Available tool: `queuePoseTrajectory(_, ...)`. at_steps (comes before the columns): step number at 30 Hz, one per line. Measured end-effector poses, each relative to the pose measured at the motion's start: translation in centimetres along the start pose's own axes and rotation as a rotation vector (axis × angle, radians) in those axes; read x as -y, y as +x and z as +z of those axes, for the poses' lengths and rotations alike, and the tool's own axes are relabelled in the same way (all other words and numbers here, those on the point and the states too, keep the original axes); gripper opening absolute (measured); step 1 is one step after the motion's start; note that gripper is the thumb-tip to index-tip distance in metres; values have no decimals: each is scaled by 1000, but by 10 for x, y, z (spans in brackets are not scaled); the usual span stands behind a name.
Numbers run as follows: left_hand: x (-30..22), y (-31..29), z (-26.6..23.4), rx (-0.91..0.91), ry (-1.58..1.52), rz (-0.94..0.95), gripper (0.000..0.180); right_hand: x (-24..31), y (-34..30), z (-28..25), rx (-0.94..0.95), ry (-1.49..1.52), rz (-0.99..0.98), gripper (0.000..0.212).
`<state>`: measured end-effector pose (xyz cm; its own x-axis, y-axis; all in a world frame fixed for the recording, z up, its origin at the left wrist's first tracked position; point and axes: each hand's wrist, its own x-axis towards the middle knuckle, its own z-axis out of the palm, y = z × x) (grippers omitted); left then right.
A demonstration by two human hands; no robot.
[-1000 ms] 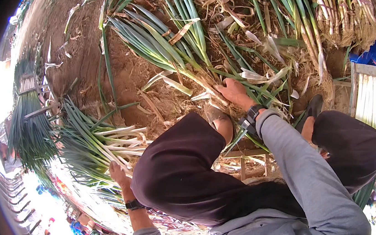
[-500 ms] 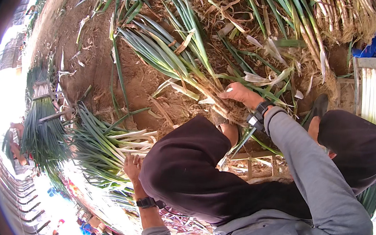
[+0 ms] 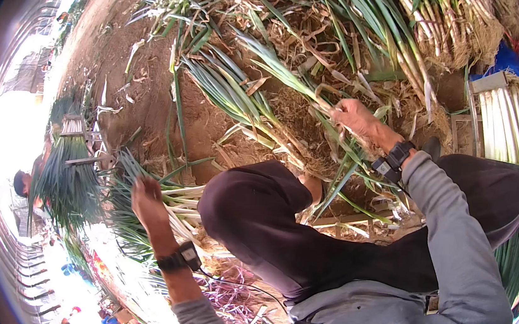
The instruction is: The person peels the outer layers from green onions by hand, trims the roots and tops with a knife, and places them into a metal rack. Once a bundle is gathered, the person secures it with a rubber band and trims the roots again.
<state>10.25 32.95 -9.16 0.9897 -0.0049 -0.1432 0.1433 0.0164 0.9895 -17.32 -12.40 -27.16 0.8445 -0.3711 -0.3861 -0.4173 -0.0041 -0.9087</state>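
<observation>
My right hand (image 3: 358, 118) is closed around the root end of a green onion (image 3: 282, 71), whose leaves stretch away to the upper left. Just below it lies a bunch of untrimmed green onions (image 3: 240, 103), roots toward my foot, apart from the hand. On the left, my left hand (image 3: 150, 204) is over a pile of peeled green onions (image 3: 182, 202) beside my knee. Its fingers are loosely bent and a little blurred, with nothing visible in them.
Loose leaves and peelings (image 3: 323, 33) litter the soil ahead. More untrimmed onions (image 3: 438, 29) lie at the upper right. A rack of white-stemmed onions (image 3: 503, 121) stands at right; another bundle (image 3: 72, 167) rests on a stand at far left, with a person (image 3: 23, 184) behind it.
My right hand has lifted away from the bunch, up and to the right, with one green onion in it. My left hand has moved left and up over the peeled pile.
</observation>
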Motion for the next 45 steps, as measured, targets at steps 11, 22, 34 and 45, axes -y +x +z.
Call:
queuePoseTrajectory(11, -87, -97, 274, 496, -200, -176, 63, 158, -118, 21, -229, -5, -563, 28)
queuePoseTrajectory(22, -52, -116, 347, 943, -578, -120, 33, 152, -116, 27, -52, 158, -186, 36)
queuePoseTrajectory(34, -61, -115, 331, 814, -586, 131, 29, 22, -114, 20, 10, -858, -219, 28)
queuePoseTrajectory(45, -50, -125, 341, 873, -586, 84, 32, 200, -81, 19, -753, -717, -1098, 45)
